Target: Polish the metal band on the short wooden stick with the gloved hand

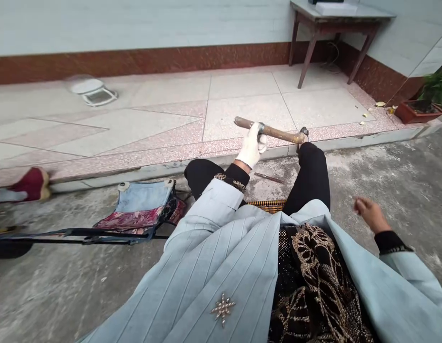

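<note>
Over the edge of the raised tiled step [242, 114], we find the left hand [251, 150], in a white glove, gripping a brown wooden stick [279, 133]. We note its fingers wrapped around the shaft near the blunt left end. The stick lies nearly level, its right end dipping slightly and overlapping a dark shoe [304, 130] from our viewpoint; we cannot tell whether the two touch.

We record the right hand [374, 216] bare, well apart from the stick, above the concrete ground [360, 174]. Its fingers are bent inward; the tips are blurred, and we cannot tell whether they pinch anything.

Between the knees we observe a thin rod [269, 178] on the concrete, and nearer us a woven seat [267, 206]. To the left stands a fabric-covered folding chair [144, 197], with another person's red shoe [35, 183] beyond it. A white stool [88, 88] is on the tiles.
</note>
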A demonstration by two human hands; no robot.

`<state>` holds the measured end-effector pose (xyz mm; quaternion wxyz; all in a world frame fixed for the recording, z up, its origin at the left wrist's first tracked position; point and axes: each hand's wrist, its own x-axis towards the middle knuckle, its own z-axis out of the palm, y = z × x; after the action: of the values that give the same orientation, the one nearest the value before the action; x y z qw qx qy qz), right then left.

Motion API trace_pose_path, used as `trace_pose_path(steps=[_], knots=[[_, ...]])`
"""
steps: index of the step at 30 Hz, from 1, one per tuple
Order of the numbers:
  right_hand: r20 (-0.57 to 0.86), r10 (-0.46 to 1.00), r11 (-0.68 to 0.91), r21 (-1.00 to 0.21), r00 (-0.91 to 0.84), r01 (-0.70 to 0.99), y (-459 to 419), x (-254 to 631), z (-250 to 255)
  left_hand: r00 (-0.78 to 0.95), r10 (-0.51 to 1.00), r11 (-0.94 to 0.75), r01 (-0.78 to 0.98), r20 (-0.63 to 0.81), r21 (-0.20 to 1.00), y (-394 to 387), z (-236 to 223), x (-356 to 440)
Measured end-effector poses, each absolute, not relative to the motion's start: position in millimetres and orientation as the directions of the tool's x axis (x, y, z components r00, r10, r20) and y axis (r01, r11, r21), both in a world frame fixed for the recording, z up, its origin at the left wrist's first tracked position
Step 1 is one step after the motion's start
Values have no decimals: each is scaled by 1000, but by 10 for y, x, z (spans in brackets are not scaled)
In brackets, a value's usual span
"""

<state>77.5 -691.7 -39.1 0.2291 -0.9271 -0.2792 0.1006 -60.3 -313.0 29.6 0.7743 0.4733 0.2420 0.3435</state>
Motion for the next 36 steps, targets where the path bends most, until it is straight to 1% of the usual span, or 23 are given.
trace_pose_path(steps=[2, 3, 5, 7, 8, 10, 12, 13, 15, 17, 19, 20, 21, 23, 24, 26, 28, 29, 30, 31, 33, 34, 36], knots=[[118, 591, -571, -638, 798, 517, -6471, 993, -264, 671, 740, 307, -300, -29, 903, -3158, 213, -603], [263, 626, -446, -652, 734, 613, -6178, 1061, -157, 679, 734, 303, -287, -30, 909, -3171, 172, -608], [438, 722, -243, -564, 536, 789, -5542, 1088, 77, 689, 724, 290, -271, -25, 918, -3210, 100, -635], [475, 820, -86, -450, 320, 889, -4962, 987, 249, 694, 720, 280, -272, -14, 921, -3273, 48, -684], [441, 867, -24, -429, 233, 903, -4731, 908, 293, 692, 722, 274, -277, -6, 921, -3309, 30, -714], [292, 953, 68, -480, 86, 875, -4418, 746, 305, 693, 721, 259, -278, 6, 925, -3376, 2, -773], [130, 991, 64, -553, 11, 830, -4283, 624, 272, 695, 719, 234, -262, 14, 936, -3421, -27, -826], [79, 997, 44, -579, 2, 814, -4262, 586, 257, 695, 718, 222, -255, 19, 941, -3435, -45, -848], [55, 998, 6, -616, 36, 788, -4265, 547, 250, 703, 710, 187, -251, 46, 950, -3453, -89, -890], [79, 991, -29, -668, 109, 743, -4282, 547, 279, 718, 690, 120, -238, 92, 964, -3466, -137, -935], [90, 979, -66, -705, 182, 706, -4287, 577, 334, 740, 655, -21, -186, 154, 982, -3473, -169, -993], [93, 975, -82, -695, 202, 714, -4285, 601, 366, 751, 632, -120, -148, 191, 982, -3473, -174, -1028], [98, 973, -94, -659, 209, 746, -4283, 629, 398, 760, 607, -234, -109, 232, 966, -3469, -169, -1068], [119, 970, -120, -526, 213, 842, -4285, 689, 454, 784, 539, -473, -21, 308, 881, -3448, -130, -1151], [126, 966, -149, -443, 226, 884, -4292, 717, 475, 802, 501, -581, 35, 324, 813, -3432, -100, -1190], [106, 957, -232, -284, 271, 930, -4321, 759, 500, 855, 431, -749, 159, 290, 643, -3393, -25, -1254], [17, 954, -293, -162, 300, 942, -4372, 772, 511, 890, 390, -843, 242, 237, 480, -3351, 62, -1289], [-50, 956, -293, -122, 289, 948, -4405, 763, 515, 898, 378, -866, 256, 226, 430, -3329, 109, -1295], [-129, 957, -273, -100, 259, 957, -4443, 743, 523, 905, 365, -873, 250, 219, 420, -3307, 157, -1292], [-210, 954, -237, -96, 213, 967, -4486, 713, 537, 912, 351, -866, 229, 213, 444, -3284, 204, -1282], [-368, 926, -139, -140, 79, 980, -4583, 635, 588, 929, 314, -831, 171, 194, 529, -3238, 286, -1244], [-451, 893, -98, -190, 1, 977, -4636, 594, 627, 941, 289, -809, 141, 178, 571, -3218, 313, -1218], [-583, 796, -67, -352, -163, 933, -4745, 535, 722, 954, 261, -724, 93, 146, 684, -3199, 318, -1159]])
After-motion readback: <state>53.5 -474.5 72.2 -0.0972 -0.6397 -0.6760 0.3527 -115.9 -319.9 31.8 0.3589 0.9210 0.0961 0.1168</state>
